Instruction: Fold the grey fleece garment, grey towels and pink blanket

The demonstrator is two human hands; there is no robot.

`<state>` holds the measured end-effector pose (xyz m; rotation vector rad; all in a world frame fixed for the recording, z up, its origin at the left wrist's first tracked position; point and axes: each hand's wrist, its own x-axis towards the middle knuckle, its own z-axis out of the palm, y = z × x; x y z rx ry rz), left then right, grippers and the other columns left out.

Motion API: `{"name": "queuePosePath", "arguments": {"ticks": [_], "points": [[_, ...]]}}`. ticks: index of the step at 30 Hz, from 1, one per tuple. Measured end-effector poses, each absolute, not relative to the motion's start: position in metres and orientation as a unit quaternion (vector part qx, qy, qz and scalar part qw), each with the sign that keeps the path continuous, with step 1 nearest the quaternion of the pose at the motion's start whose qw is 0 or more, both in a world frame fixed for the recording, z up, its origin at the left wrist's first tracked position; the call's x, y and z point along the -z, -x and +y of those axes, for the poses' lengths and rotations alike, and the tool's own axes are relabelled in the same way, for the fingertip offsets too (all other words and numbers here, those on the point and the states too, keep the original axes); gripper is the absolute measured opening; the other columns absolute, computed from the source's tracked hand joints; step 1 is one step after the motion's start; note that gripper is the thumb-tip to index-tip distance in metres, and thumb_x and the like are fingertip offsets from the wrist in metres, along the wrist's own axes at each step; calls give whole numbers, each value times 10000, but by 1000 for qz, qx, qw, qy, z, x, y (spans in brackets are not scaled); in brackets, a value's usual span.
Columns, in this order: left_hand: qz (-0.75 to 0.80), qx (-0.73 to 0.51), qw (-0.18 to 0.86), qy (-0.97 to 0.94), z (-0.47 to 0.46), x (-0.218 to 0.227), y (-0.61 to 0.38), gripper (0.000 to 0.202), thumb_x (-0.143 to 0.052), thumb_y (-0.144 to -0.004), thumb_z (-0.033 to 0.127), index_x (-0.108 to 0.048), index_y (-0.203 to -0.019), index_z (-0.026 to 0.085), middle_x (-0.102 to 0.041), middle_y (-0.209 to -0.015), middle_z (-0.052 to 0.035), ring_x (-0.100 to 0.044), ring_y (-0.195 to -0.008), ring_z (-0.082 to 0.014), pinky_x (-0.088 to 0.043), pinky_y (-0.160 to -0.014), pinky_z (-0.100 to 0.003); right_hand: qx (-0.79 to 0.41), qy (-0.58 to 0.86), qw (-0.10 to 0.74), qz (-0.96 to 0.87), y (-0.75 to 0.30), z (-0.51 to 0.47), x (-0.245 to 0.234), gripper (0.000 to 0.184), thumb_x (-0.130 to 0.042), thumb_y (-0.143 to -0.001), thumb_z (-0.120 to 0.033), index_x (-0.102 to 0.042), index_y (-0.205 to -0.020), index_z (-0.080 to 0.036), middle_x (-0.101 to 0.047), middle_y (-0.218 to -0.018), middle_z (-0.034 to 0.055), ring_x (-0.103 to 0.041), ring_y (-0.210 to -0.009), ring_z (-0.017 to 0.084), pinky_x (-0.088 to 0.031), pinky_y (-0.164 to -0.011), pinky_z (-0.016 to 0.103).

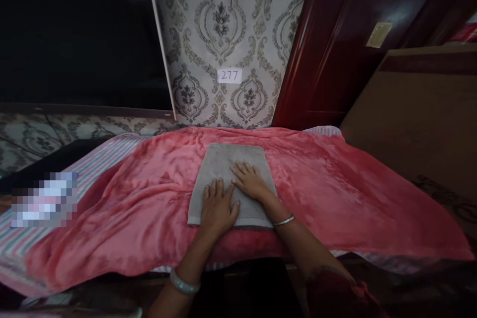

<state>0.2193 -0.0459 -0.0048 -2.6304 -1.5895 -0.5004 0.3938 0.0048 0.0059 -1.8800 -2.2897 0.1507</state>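
Note:
A grey folded towel (223,161) lies flat on a pink fleece blanket (328,189) spread over a table. My left hand (218,208) rests palm down on the towel's near half, fingers stretched out flat. Beside it my right hand (250,180) also lies flat on the towel, fingers spread and pointing toward the far left. Neither hand holds anything. A bangle shows on each wrist.
A striped cloth (108,156) shows under the blanket at the left. Behind stand a patterned wall (223,20) with a "277" label (229,76), a dark screen (74,35) at the left, a dark red door (346,35) and a brown board (421,109) at the right.

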Motion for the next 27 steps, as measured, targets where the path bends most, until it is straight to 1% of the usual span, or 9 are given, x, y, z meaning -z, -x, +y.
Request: {"name": "queuePosePath", "arguments": {"ticks": [3,6,8,10,11,13,16,20,27], "points": [[-510,143,-11,848,-44,0,-214,558,-500,-929,439,-514,-1444,224,-381,-1578,-166,-288,-1480,-372,-233,-1189,-568,-63,602,108,-788,-403,-1,-2,567,-337,-1024,-499,-315,-1558,-311,-199,-1653,33,-128,-1526,275,-148,-1203,531],[-481,99,-69,868,-30,-17,-208,527,-537,-908,384,-549,-1412,232,-433,-1550,-149,-361,-1451,-345,-319,-1162,-520,-69,600,154,-782,-412,3,-4,512,-357,-1022,-403,-444,-1502,-247,-371,-1587,65,-274,-1487,222,-224,-1198,439],[-461,99,-93,877,-10,-35,-211,487,-473,-936,329,-558,-1398,202,-501,-1498,-148,-459,-1394,-292,-384,-1131,-446,-56,638,187,-745,-413,12,-12,497,-344,-1016,-333,-493,-1469,-193,-452,-1537,89,-335,-1456,214,-254,-1188,403],[-458,124,-86,876,14,-51,-221,499,-373,-970,278,-511,-1430,147,-500,-1498,-156,-469,-1388,-245,-379,-1138,-390,-30,689,205,-695,-408,24,-21,503,-327,-1012,-306,-486,-1473,-181,-435,-1548,92,-317,-1463,235,-254,-1186,424],[-456,131,-73,877,26,-56,-228,514,-349,-977,273,-477,-1453,125,-468,-1524,-158,-428,-1418,-241,-345,-1163,-395,-16,710,207,-673,-405,30,-25,508,-319,-1013,-307,-471,-1483,-192,-397,-1573,86,-286,-1476,249,-246,-1186,449],[-462,127,-46,876,49,-59,-244,544,-341,-987,303,-411,-1495,123,-362,-1593,-143,-306,-1485,-259,-251,-1211,-457,1,741,196,-642,-398,37,-29,517,-314,-1016,-325,-428,-1510,-225,-306,-1620,71,-223,-1497,278,-224,-1182,508],[-476,99,-18,874,70,-41,-260,566,-341,-995,402,-386,-1518,188,-283,-1631,-110,-207,-1518,-302,-152,-1218,-573,-8,753,149,-641,-393,38,-22,530,-319,-1017,-362,-371,-1539,-281,-238,-1646,47,-180,-1507,312,-197,-1172,574],[-478,95,0,873,78,-12,-263,584,-275,-1000,486,-390,-1519,243,-318,-1619,-99,-247,-1501,-336,-162,-1189,-637,-10,748,129,-651,-394,34,-9,530,-315,-1015,-377,-367,-1538,-312,-249,-1644,29,-184,-1505,311,-195,-1176,564],[-474,112,1,873,77,-10,-258,586,-262,-998,494,-410,-1508,247,-351,-1603,-105,-275,-1492,-313,-192,-1188,-603,-29,746,131,-653,-396,35,-11,544,-290,-1016,-395,-351,-1548,-299,-231,-1648,34,-169,-1510,321,-172,-1182,574]]}}
